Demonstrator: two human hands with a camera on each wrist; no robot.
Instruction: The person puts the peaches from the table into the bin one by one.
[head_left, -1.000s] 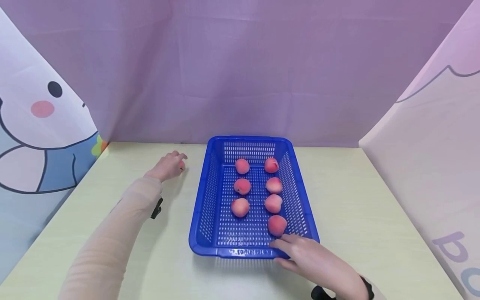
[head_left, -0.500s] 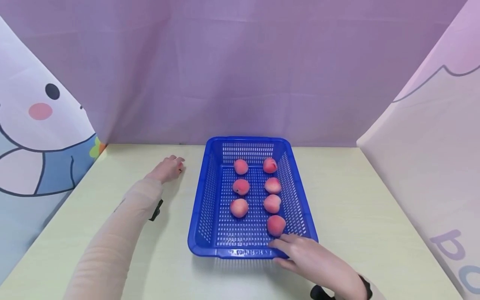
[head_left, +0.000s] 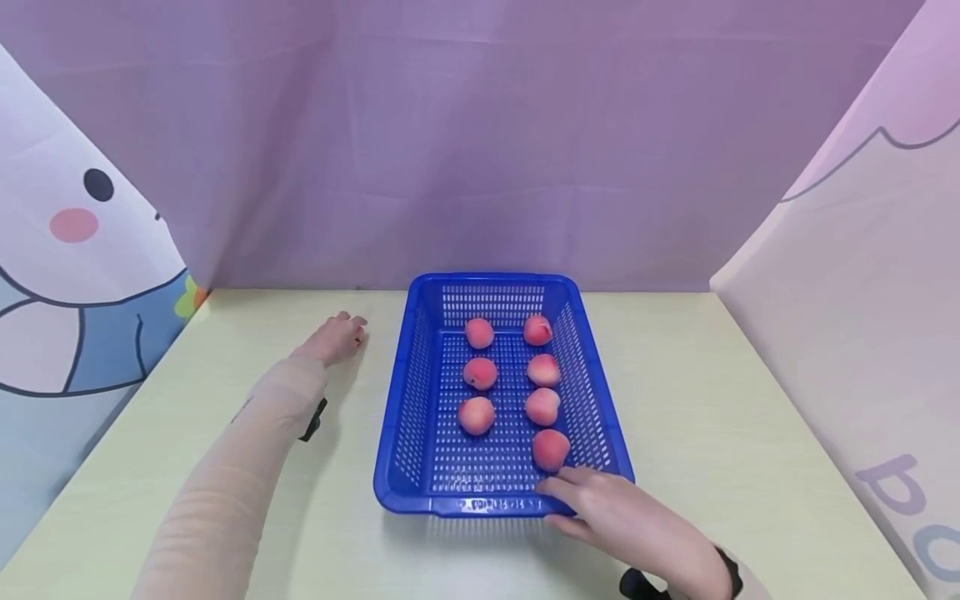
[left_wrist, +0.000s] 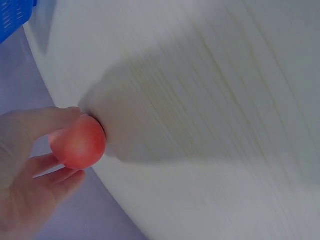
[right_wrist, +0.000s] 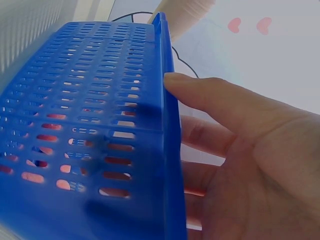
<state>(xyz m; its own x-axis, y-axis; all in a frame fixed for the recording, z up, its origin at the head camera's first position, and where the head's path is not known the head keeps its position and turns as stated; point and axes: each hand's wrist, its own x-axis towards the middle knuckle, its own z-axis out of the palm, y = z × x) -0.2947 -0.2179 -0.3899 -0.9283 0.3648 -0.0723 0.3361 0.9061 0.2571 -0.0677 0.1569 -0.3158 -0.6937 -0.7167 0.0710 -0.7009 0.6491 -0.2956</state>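
A blue perforated basket point(head_left: 395, 392) stands on the table with several peaches inside, in two rows; one peach point(head_left: 551, 450) lies nearest its front right corner. Left of the basket, my left hand point(head_left: 335, 339) holds a peach point(left_wrist: 79, 142) between thumb and fingers at the tabletop; in the head view the hand hides most of that fruit. My right hand point(head_left: 607, 508) grips the basket's near rim at the right corner. The right wrist view shows the thumb point(right_wrist: 182, 85) along the rim, with the other fingers point(right_wrist: 205, 137) over the inner side.
The pale table point(head_left: 697, 400) extends on both sides of the basket. A purple cloth point(head_left: 480, 150) hangs behind it. Printed cartoon panels stand at the left point(head_left: 112, 275) and right point(head_left: 862, 333).
The view has shifted slightly, so the scene sits a little further left. My left hand stays by the table with the peach, and my right hand keeps its grip on the rim.
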